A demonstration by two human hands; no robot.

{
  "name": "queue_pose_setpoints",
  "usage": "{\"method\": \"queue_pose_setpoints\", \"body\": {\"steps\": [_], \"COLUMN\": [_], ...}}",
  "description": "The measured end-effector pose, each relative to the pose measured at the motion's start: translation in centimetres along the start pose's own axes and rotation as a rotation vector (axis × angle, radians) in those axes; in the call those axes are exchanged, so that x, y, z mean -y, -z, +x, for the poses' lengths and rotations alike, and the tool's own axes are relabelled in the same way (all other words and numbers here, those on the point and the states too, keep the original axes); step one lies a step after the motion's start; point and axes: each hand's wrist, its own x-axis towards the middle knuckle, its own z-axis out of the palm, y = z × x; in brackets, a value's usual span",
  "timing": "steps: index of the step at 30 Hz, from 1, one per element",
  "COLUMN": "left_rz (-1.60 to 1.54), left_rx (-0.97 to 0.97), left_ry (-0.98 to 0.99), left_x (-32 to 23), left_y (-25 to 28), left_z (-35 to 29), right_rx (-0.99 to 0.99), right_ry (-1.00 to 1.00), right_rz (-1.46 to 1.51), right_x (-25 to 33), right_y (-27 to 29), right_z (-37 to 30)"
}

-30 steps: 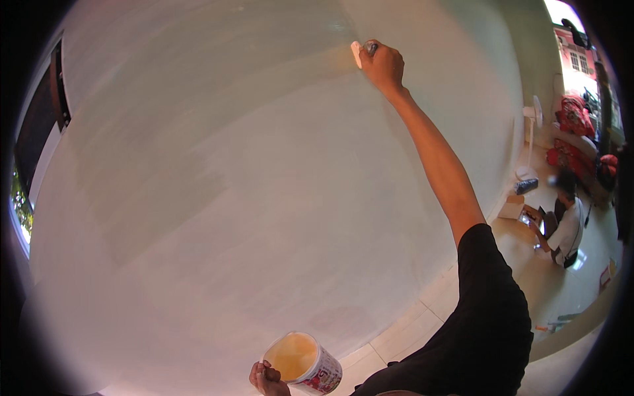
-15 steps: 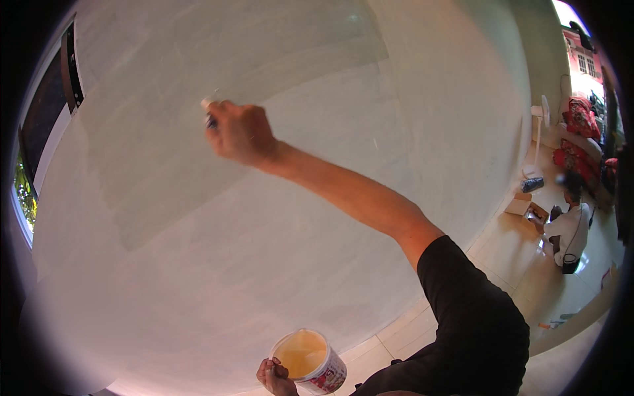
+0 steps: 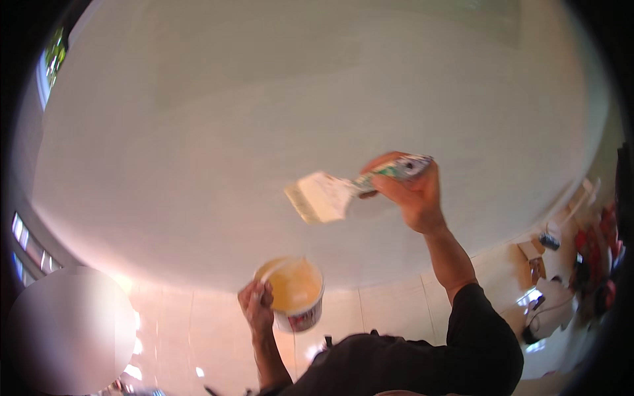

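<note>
Gripped by its handle, a wide flat paintbrush point(image 3: 323, 198) is in my right hand point(image 3: 413, 191). Its pale bristles point left and slightly down, in front of the wall. My left hand point(image 3: 256, 303) is closed on the rim of a white plastic bucket point(image 3: 306, 319) with coloured print on its side. Yellowish liquid point(image 3: 290, 284) lies inside the bucket, which hangs below and left of the brush. The pale wall point(image 3: 218, 165) fills most of the view, with a darker, greyish area across its upper part.
Light floor tiles point(image 3: 376, 313) run along the wall's foot. At the far right a person in a white top point(image 3: 555, 307) is low on the floor near an open cardboard box point(image 3: 531, 254). A blurred round pale shape point(image 3: 72, 330) covers the lower left.
My right hand has come down and right from the upper wall, bringing the brush near the bucket. The view has tilted lower, showing more floor. My left hand still holds the bucket.
</note>
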Motion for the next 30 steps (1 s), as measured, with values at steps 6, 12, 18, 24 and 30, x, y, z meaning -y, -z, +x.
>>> {"method": "queue_pose_setpoints", "body": {"steps": [6,12,18,24,30], "left_rz": [0.029,0.004,0.009,0.054,0.05], "left_rx": [0.023,0.043,0.082,0.162,0.199], "left_ry": [0.072,0.143,0.181,0.249,0.261], "left_x": [-2.7,-0.2,1.7,1.4,2.6], "left_y": [-0.1,0.4,0.8,0.1,-0.7], "left_z": [0.1,0.3,-0.3,0.1,0.4], "right_rx": [0.075,0.23,0.402,0.602,0.714], "right_ry": [-0.313,-0.422,-0.442,-0.488,-0.526], "right_rz": [0.05,-0.091,-0.431,-0.657,-0.801], "right_x": [-2.8,-8.9,-13.6,-17.3,-19.4], "right_y": [-2.0,-4.0,-6.9,-8.6,-8.7], "right_z": [-6.1,-10.0,-12.8,-14.4,-14.7]}}
